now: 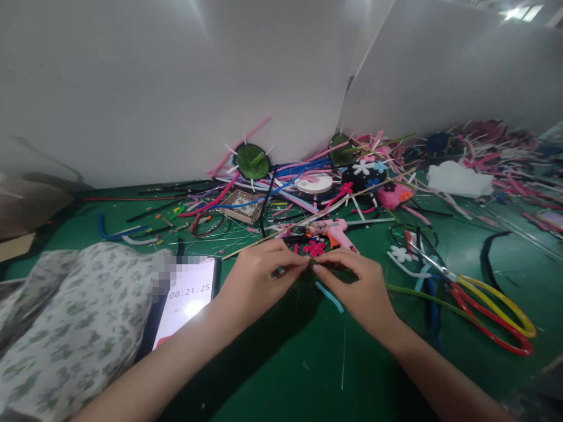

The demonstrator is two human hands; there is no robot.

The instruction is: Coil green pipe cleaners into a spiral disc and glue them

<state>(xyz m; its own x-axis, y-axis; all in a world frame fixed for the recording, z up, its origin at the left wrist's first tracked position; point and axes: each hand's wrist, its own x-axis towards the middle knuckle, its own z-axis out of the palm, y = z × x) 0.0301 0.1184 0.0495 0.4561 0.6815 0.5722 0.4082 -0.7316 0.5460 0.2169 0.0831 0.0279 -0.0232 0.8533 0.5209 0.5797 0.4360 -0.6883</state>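
Here, two hands meet in the lower middle of the frame: the left hand (257, 275) and the right hand (358, 287) have their fingertips drawn together, both pinching one small green piece (310, 268) between them. The green piece is dark, thin and short, nearly the colour of the green table (285, 363) below it; its exact shape is too small to tell. It sits just in front of one magenta flower (315, 248), which lies near the fingertips.

One pink glue gun (336, 228) lies just beyond the flower. One light-blue strip (329, 296) rests on the table under the right hand. One pair of scissors (488, 308) with red and yellow loops lies at the right of the frame, and one white flower (399, 253) is near its blades. One phone (187, 299) showing a timer lies at the lower left, beside one patterned cloth (74, 328).

Toward the middle of the frame, two green discs (252, 161) stand against the two white boards (176, 88) among a heap of coloured strips, with one white round lid (313, 183) between them
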